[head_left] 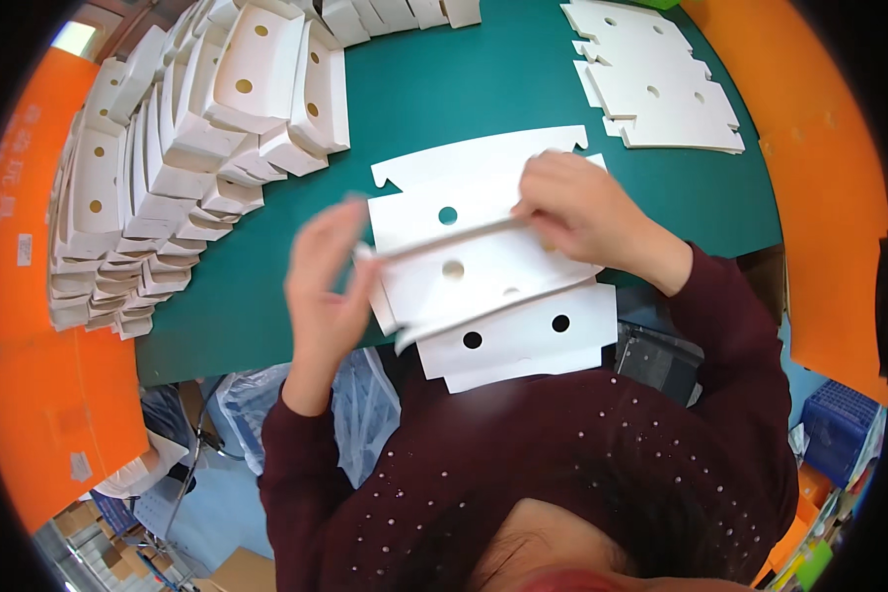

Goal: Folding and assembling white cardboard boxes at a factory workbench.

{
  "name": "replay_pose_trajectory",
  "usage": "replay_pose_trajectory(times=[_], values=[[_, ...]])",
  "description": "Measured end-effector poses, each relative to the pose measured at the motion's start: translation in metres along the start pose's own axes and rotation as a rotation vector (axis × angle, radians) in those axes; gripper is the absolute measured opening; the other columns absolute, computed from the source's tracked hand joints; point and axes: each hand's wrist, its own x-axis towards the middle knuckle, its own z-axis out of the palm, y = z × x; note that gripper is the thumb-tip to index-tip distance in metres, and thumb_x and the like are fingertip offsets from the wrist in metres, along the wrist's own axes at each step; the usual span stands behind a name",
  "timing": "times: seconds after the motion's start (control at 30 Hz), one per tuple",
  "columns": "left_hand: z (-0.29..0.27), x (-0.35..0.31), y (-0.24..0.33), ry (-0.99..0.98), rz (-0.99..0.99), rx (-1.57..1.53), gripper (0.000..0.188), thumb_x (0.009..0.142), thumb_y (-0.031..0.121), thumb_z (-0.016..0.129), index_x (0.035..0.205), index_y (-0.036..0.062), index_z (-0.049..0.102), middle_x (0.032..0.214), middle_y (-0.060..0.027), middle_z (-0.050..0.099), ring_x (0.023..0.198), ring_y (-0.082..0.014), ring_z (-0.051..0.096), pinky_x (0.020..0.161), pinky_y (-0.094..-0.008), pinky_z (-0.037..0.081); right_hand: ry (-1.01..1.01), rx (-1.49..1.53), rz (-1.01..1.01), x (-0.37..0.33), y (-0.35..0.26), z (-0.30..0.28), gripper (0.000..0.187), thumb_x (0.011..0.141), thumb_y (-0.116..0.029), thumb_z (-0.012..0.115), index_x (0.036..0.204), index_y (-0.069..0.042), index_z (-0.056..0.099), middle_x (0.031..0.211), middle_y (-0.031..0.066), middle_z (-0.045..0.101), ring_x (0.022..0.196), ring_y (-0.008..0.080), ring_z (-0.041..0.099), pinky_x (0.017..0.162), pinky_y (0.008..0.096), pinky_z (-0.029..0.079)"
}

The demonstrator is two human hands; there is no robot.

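Note:
In front of me, a white die-cut cardboard blank [414, 281] with round holes is partly folded, its middle panel raised along creases. Its near panel [513, 345] hangs past the table's front edge, close to my body. My right hand [587, 207] has closed fingers on the blank's right part, pinching at the upper crease. Beside the left end flap is my left hand [328, 281], thumb and fingers apart and slightly blurred by motion. Its thumb is close to the flap; whether they touch I cannot tell.
Folded white cardboard trays [257, 69] are piled in rows on the left of the green tabletop [434, 89]. Flat white blanks [651, 84] lie stacked at far right. Orange panels [819, 187] flank both sides. Below the table hangs a clear plastic bag [360, 405].

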Motion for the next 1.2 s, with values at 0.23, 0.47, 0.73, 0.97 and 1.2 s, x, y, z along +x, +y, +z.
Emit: replay_pose_trajectory(times=[0.23,0.47,0.73,0.97,1.2], values=[[0.009,0.018,0.049,0.603,-0.460,-1.133,0.073,0.096,0.048,0.044,0.145,-0.0029,0.026,0.145,-0.0166,0.036,0.120,-0.0205,0.046,0.100,-0.0371,0.039,0.510,0.154,-0.029,-0.011,-0.025,0.031,0.026,0.072,0.011,0.065,0.089,-0.005,0.052,0.087,0.0118,0.055,0.076,0.0231,0.055,0.067,0.0292,0.045],[-0.010,0.051,0.082,0.558,-0.312,-1.158,0.026,0.097,0.015,0.048,0.115,-0.0033,0.052,0.108,-0.0103,0.059,0.099,-0.0143,0.056,0.089,-0.0275,0.042,0.483,0.420,0.026,-0.007,-0.049,0.020,0.031,0.081,-0.003,0.065,0.106,-0.004,0.046,0.103,0.0136,0.054,0.089,0.0207,0.054,0.077,0.0288,0.043],[-0.012,0.062,0.098,0.441,-0.316,-1.138,0.019,0.086,-0.004,0.048,0.102,-0.0016,0.058,0.101,-0.0069,0.059,0.092,-0.0119,0.055,0.083,-0.0255,0.043,0.681,0.345,-0.098,0.013,-0.066,0.003,0.036,0.089,-0.022,0.065,0.109,0.000,0.043,0.111,0.0188,0.053,0.094,0.0193,0.052,0.081,0.0300,0.044],[-0.006,0.061,0.095,0.410,-0.205,-1.113,0.021,0.078,-0.014,0.049,0.092,-0.0010,0.060,0.096,-0.0082,0.062,0.091,-0.0151,0.059,0.083,-0.0265,0.045,0.694,0.655,0.039,0.019,-0.072,-0.002,0.028,0.094,-0.021,0.057,0.108,0.000,0.044,0.112,0.0184,0.054,0.096,0.0196,0.055,0.086,0.0316,0.044],[0.000,0.059,0.090,0.450,-0.023,-0.908,0.019,0.072,-0.015,0.051,0.079,0.0013,0.060,0.091,-0.0100,0.063,0.092,-0.0234,0.061,0.083,-0.0325,0.046,0.733,0.922,0.067,0.019,-0.075,0.008,0.027,0.099,-0.025,0.047,0.109,0.000,0.046,0.114,0.0237,0.060,0.104,0.0267,0.060,0.091,0.0394,0.046]])
